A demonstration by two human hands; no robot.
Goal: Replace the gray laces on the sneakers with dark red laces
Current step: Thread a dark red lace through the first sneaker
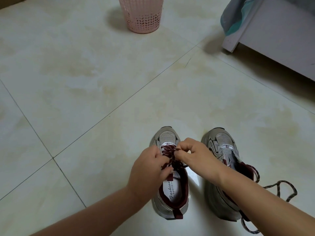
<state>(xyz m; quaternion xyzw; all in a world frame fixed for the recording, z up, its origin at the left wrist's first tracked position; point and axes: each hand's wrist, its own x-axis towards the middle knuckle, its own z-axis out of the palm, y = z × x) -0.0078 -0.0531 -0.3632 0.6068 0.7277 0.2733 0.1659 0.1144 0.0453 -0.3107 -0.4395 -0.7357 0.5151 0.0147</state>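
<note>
Now your left hand (150, 165) and right hand (192, 155) both pinch the dark red lace (170, 156) over the left sneaker (170, 198); it looks soft and limp, so grip near its stiff tips.

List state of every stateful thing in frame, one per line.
Left sneaker: upright on the floor, partly laced with dark red lace.
Right sneaker: upright, eyelets unlaced.
Loose lace: lying beside the right sneaker.
Left hand: pinching the dark red lace.
Right hand: pinching the dark red lace.
Pink basket: upright.
</note>
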